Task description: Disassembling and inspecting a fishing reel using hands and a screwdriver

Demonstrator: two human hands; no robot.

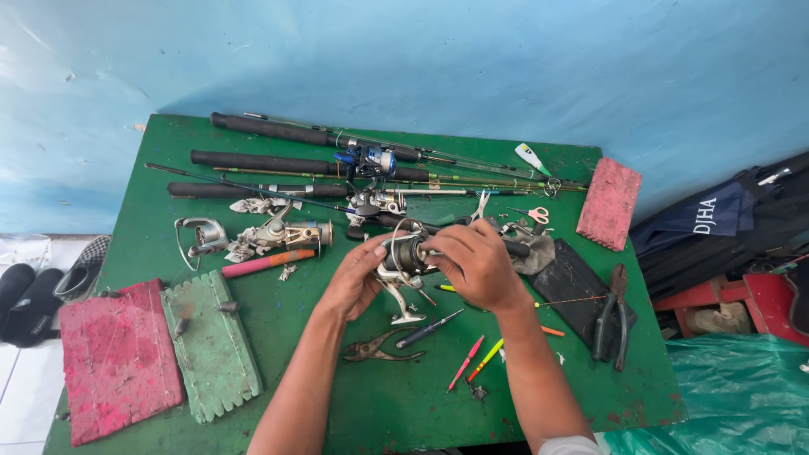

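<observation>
Head cam view, looking straight down at the green table (278, 337), and pretty much everything sat around the fishing reel (404, 257) held up over the middle of it.

The left hand (354, 282) was cupped under the reel's left side, fingers curled round it, so it looked like the steadying hand. The right hand (476, 265) came over the top and right, fingers bent and closed on the reel's front, which hid a good part of it. The reel's foot stuck out below the hands, just off the tabletop.

Behind the reel, a row of fishing rods (286, 160) lay side by side along the far edge, handles to the left. Left of the reel sat a second, taken-apart reel (282, 234) with a loose metal part (200, 234) beside it, plus an orange-pink handle (268, 263).

Just in front of the reel were small pliers (375, 347), a dark pen (428, 329) and some bright floats (476, 361), all close by, I'd guess for easy grabbing. Right of the reel lay big black pliers (608, 316) on a dark mat. Scissors (531, 215) were just behind it. Foam blocks sat out at the corners: red (118, 362) and green (211, 345) far left, another red one (608, 204) far right.
</observation>
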